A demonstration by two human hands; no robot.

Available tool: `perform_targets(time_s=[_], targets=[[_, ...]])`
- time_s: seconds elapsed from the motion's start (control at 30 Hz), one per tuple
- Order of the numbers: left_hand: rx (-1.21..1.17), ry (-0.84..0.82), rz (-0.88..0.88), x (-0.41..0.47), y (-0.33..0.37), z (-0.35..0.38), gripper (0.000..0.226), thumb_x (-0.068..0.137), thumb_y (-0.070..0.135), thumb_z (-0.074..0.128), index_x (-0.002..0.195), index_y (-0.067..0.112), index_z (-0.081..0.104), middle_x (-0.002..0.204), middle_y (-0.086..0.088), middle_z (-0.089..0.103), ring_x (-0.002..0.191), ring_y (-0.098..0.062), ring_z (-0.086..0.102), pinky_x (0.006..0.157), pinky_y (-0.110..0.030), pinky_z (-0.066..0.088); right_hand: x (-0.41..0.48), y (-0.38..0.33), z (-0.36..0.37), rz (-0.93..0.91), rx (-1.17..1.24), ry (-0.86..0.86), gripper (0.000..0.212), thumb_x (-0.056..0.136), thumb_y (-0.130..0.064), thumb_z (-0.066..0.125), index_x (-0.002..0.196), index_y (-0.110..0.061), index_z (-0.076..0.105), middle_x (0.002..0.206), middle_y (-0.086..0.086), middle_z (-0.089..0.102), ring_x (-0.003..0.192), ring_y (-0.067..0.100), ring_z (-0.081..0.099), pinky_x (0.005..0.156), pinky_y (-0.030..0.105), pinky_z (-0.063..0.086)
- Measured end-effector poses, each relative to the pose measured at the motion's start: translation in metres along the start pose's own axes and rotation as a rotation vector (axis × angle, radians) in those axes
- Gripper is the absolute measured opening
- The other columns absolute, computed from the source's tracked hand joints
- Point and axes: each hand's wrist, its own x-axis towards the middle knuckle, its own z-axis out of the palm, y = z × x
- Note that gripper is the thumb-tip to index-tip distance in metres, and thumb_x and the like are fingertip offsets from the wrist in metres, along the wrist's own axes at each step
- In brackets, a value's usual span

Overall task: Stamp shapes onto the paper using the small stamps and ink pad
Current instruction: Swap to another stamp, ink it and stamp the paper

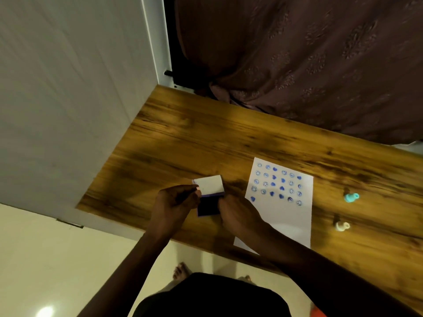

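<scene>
The ink pad (208, 207) lies on the wooden table with its white lid (210, 184) hinged up, showing the dark pad. My left hand (175, 202) grips the lid's left edge. My right hand (238, 213) holds the case at its right side. To the right lies the white paper (290, 220), printed with several rows of blue smiley and heart stamps. A teal stamp (351, 197) and a white stamp (342, 226) lie on the table beyond the paper's right edge.
The wooden table (194, 138) has a white wall at its left end and a brown curtain (309, 60) along its far edge. The near edge runs diagonally; my feet show on the pale floor below it.
</scene>
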Motion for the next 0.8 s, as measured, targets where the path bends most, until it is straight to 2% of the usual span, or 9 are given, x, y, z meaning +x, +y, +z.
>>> perform_targets(time_s=[0.1, 0.23, 0.27, 0.37, 0.43, 0.47, 0.57, 0.67, 0.8], targets=[[0.003, -0.006, 0.011, -0.004, 0.006, 0.000, 0.024, 0.093, 0.018, 0.071, 0.116, 0.012, 0.076, 0.103, -0.002, 0.081, 0.091, -0.014, 0.078, 0.077, -0.029, 0.063, 0.005, 0.003, -0.002, 0.020, 0.043, 0.022, 0.017, 0.091, -0.010, 0.061, 0.107, -0.005, 0.065, 0.103, 0.016, 0.068, 0.094, 0.035, 0.068, 0.069, 0.037, 0.049], [0.022, -0.023, 0.019, -0.008, 0.012, 0.005, 0.022, 0.093, 0.020, 0.071, 0.114, 0.014, 0.077, 0.102, -0.001, 0.081, 0.091, -0.013, 0.078, 0.077, -0.028, 0.064, 0.015, 0.018, 0.013, 0.094, 0.159, 0.050, 0.031, 0.094, -0.024, 0.065, 0.123, -0.011, 0.061, 0.123, 0.012, 0.066, 0.113, 0.030, 0.065, 0.096, 0.037, 0.054], [0.026, -0.026, 0.012, -0.009, 0.014, 0.006, 0.023, 0.093, 0.021, 0.071, 0.114, 0.014, 0.076, 0.102, -0.001, 0.081, 0.092, -0.013, 0.078, 0.078, -0.028, 0.064, 0.015, 0.021, 0.015, 0.102, 0.187, 0.077, 0.031, 0.095, -0.025, 0.064, 0.123, -0.012, 0.062, 0.121, 0.011, 0.067, 0.110, 0.028, 0.067, 0.095, 0.033, 0.054], [0.033, -0.025, -0.010, -0.010, 0.015, 0.014, 0.025, 0.092, 0.022, 0.073, 0.115, 0.013, 0.076, 0.099, -0.003, 0.081, 0.089, -0.013, 0.078, 0.076, -0.027, 0.064, 0.006, 0.031, 0.005, 0.119, 0.342, 0.176, 0.026, 0.092, -0.027, 0.065, 0.114, -0.014, 0.070, 0.101, 0.006, 0.073, 0.089, 0.020, 0.070, 0.073, 0.018, 0.047], [0.031, -0.037, -0.004, -0.011, 0.017, 0.022, 0.024, 0.091, 0.021, 0.073, 0.114, 0.012, 0.076, 0.095, -0.004, 0.081, 0.085, -0.014, 0.078, 0.072, -0.024, 0.063, -0.004, 0.045, -0.006, 0.157, 0.440, 0.219, 0.016, 0.090, -0.031, 0.068, 0.087, -0.016, 0.073, 0.081, 0.000, 0.072, 0.073, 0.012, 0.067, 0.061, 0.020, 0.044], [0.031, -0.045, 0.001, -0.012, 0.018, 0.026, 0.023, 0.091, 0.020, 0.073, 0.113, 0.013, 0.076, 0.092, -0.004, 0.081, 0.084, -0.014, 0.078, 0.069, -0.020, 0.061, -0.010, 0.054, -0.010, 0.194, 0.467, 0.244, 0.020, 0.089, -0.034, 0.070, 0.081, -0.016, 0.073, 0.078, -0.001, 0.072, 0.070, 0.011, 0.066, 0.060, 0.024, 0.045], [0.025, -0.060, -0.012, -0.013, 0.019, 0.039, 0.022, 0.091, 0.018, 0.073, 0.113, 0.016, 0.075, 0.091, -0.001, 0.080, 0.080, -0.010, 0.078, 0.066, -0.015, 0.058, -0.030, 0.089, -0.016, 0.329, 0.482, 0.306, 0.022, 0.088, -0.038, 0.074, 0.096, -0.018, 0.079, 0.096, -0.002, 0.077, 0.087, 0.011, 0.069, 0.075, 0.025, 0.051], [0.049, -0.081, -0.043, -0.011, 0.017, 0.049, 0.021, 0.090, 0.020, 0.074, 0.111, 0.021, 0.075, 0.095, 0.004, 0.079, 0.085, -0.013, 0.079, 0.074, -0.024, 0.063, -0.051, 0.122, -0.015, 0.441, 0.418, 0.320, 0.025, 0.090, -0.038, 0.072, 0.098, -0.015, 0.078, 0.102, 0.001, 0.077, 0.090, 0.013, 0.069, 0.067, 0.011, 0.037], [0.057, -0.099, -0.056, -0.009, 0.012, 0.059, 0.016, 0.090, 0.018, 0.074, 0.102, 0.027, 0.077, 0.100, 0.001, 0.080, 0.092, -0.018, 0.078, 0.085, -0.036, 0.063, -0.067, 0.138, -0.003, 0.496, 0.354, 0.309, 0.024, 0.092, -0.037, 0.068, 0.098, -0.016, 0.077, 0.101, 0.002, 0.077, 0.089, 0.015, 0.070, 0.061, 0.005, 0.030]])
